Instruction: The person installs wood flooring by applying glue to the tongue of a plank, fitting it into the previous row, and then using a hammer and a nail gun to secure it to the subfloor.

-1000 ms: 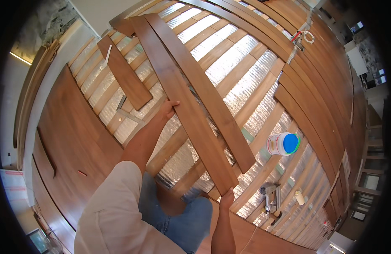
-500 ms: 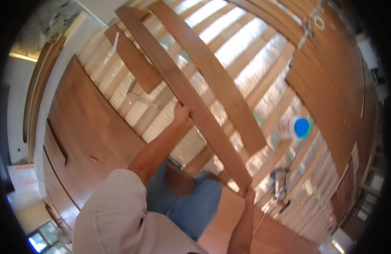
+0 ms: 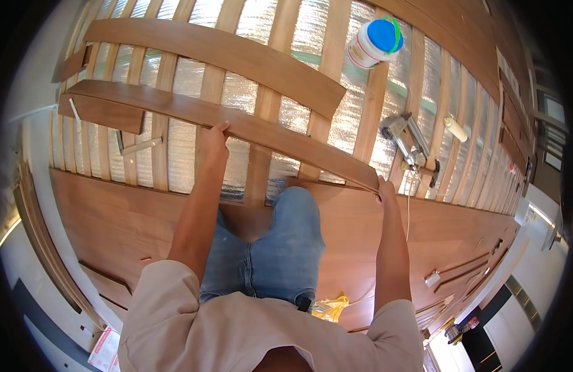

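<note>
We have the long plank (image 3: pixel 286 137) in both hands, running on past the left grip to its far end and finishing at the right. Our left hand (image 3: pixel 215 139) is curled firmly round its near edge, thumb on the upper face; our right hand (image 3: pixel 385 188) pinches the end corner, though its underside fingers are hidden. We cannot tell whether the plank touches the wooden battens (image 3: pixel 256 170) below.

To handle it well, we should mind the long overhang left of the left grip, since that end probably wants to dip; sliding the left hand farther out would balance it. Beyond that grip, the overhang passes over a short board (image 3: pixel 113 118), so we should keep it high enough not to scrape. A second plank (image 3: pixel 224 56) lies just beyond both hands, so we should turn gently and spare its edge. To the right of the right hand sit a nail gun (image 3: pixel 401 133) and its hose (image 3: pixel 408 214), close enough that we should keep that wrist from snagging
</note>
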